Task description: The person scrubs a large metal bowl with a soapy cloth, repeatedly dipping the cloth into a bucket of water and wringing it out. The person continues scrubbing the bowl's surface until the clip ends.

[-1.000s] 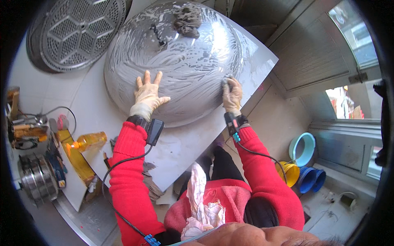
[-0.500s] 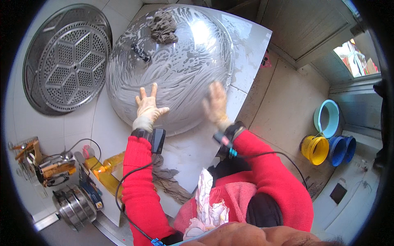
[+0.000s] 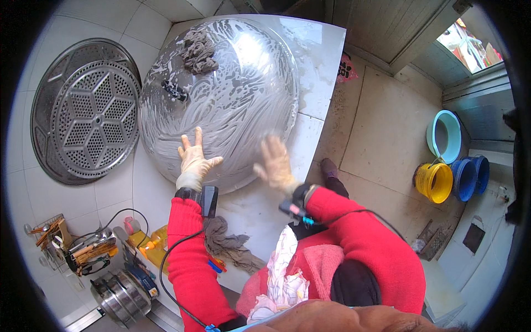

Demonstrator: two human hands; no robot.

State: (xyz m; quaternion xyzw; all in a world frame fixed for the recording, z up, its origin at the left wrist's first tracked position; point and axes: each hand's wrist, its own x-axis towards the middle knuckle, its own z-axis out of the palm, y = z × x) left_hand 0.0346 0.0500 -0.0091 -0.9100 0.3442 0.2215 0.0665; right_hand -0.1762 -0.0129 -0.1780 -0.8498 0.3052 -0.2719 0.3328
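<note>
A smooth white tabletop [image 3: 307, 135] bears a rounded, shiny metal dome [image 3: 243, 105] toward eleven o'clock of the view, streaked with swirling grey-white suds. At its nine o'clock stands a perforated metal disc [image 3: 97, 120], patterned as a six-pointed star. At seven o'clock the gloved left hand [image 3: 193, 161] lies on the dome, fingers spread wide. Between four and five the blurred right hand [image 3: 276, 165] reaches over it, fingers outstretched; whether it grips anything I cannot tell. A crumpled grey rag [image 3: 198, 52] sits at eleven.
</note>
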